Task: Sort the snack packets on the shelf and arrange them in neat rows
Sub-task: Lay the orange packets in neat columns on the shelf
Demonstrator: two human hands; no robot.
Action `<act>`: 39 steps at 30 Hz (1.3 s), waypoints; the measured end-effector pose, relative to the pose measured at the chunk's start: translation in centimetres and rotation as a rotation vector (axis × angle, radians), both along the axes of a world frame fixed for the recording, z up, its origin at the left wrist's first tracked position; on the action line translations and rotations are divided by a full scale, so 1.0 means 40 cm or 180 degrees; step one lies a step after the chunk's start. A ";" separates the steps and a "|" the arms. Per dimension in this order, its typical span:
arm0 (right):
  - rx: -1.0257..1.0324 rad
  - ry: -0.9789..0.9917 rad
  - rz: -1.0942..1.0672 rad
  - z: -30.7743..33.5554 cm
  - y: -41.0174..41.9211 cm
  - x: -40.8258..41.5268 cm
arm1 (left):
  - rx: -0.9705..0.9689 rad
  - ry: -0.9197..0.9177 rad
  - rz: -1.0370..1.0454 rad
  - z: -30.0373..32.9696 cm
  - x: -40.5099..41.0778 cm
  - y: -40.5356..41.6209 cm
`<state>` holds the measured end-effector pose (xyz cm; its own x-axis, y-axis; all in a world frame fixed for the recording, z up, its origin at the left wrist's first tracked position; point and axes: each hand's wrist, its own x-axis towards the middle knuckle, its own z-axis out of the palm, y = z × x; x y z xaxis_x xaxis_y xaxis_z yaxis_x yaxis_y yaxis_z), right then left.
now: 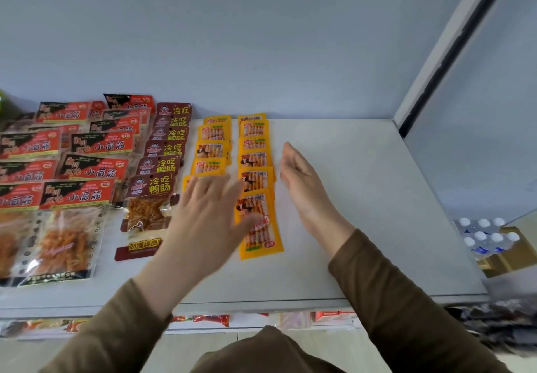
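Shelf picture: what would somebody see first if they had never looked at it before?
Probably the two hands in the middle: the left hand lies flat with fingers spread over the yellow packets, and the right hand stands on edge just right of them. Next come the packets themselves, two bright yellow rows running to the back wall, with brown packets and red packets in rows farther left on the white shelf.

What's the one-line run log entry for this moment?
left hand: open, flat over yellow packets | right hand: open, beside right yellow row | red packets, brown packets: rowed at left
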<state>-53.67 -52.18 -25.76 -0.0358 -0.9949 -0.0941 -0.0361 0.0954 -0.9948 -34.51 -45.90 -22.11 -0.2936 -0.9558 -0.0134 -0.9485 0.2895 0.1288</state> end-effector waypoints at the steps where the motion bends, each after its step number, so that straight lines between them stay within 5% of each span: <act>1: -0.0020 0.0015 0.0048 -0.003 0.010 0.005 | 0.0097 -0.0110 -0.0086 -0.006 -0.013 0.031; 18: -0.0010 0.0181 0.0100 -0.004 0.057 0.033 | 0.0105 -0.0311 -0.0166 -0.062 -0.024 0.034; 28: -0.0323 0.0866 0.0221 0.005 0.065 0.026 | 0.0088 -0.0065 -0.0108 -0.068 -0.025 0.021; 33: -0.0916 0.1942 0.0240 0.038 -0.038 0.031 | -0.0015 0.0067 0.0096 -0.050 -0.025 -0.047; 39: -0.0342 0.2032 -0.0173 0.013 -0.141 0.038 | 0.0156 0.0179 0.0209 -0.052 -0.047 -0.191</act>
<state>-52.15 -57.81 -25.26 -0.1023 -0.9928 0.0624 -0.6213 0.0148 -0.7834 -36.39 -53.53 -24.19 -0.2319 -0.9717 -0.0458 -0.9561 0.2190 0.1950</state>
